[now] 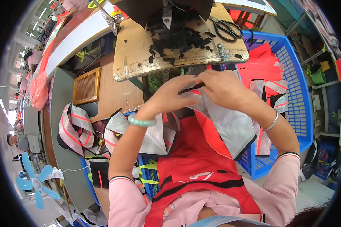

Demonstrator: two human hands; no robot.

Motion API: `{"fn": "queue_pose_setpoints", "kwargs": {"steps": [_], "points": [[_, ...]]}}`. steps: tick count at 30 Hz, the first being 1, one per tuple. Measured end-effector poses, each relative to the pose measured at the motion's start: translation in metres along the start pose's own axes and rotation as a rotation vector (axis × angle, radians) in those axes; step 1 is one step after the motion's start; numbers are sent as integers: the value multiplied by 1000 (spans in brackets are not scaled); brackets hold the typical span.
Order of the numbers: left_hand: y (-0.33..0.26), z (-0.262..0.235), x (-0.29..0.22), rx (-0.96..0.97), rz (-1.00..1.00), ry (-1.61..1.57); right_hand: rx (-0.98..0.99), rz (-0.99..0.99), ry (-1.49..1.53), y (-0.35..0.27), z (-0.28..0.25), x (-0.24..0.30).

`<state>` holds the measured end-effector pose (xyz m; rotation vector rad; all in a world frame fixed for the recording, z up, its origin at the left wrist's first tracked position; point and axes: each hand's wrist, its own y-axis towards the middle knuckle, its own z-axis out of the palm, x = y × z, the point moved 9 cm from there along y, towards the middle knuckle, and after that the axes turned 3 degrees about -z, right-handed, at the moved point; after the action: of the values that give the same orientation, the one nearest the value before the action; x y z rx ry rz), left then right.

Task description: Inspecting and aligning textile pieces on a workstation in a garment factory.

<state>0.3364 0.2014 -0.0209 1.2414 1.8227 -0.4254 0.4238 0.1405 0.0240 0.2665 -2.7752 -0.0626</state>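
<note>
A silver-grey and coral-red fabric piece [231, 123] with black edging hangs from my hands across the red apron on my lap. My right hand [225, 89] is closed on its upper end, fingers bent over the edge. Close beside it, my left hand [172, 92] has the black edge between its fingers and is slightly blurred. Both hands are just below the near edge of a worn wooden board [140, 56]. Black scraps [182, 43] lie heaped on the board under a metal machine head [166, 17]. Black-handled scissors [227, 29] rest at its right.
At right stands a blue plastic basket [305, 113] holding red and grey fabric pieces. More striped grey pieces [77, 130] are piled at left, near a wooden-framed panel [87, 86]. A blue fan [36, 183] is at far left. Other people work in the background.
</note>
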Motion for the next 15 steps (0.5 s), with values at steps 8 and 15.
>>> {"fn": "queue_pose_setpoints", "kwargs": {"steps": [8,15], "points": [[-38,-28,16,-370,-272,-259,-42,4,298,7,-10,-23],[-1,-103,-18,-103,-310,38,-267,-25,402,32,-49,-13]]}}
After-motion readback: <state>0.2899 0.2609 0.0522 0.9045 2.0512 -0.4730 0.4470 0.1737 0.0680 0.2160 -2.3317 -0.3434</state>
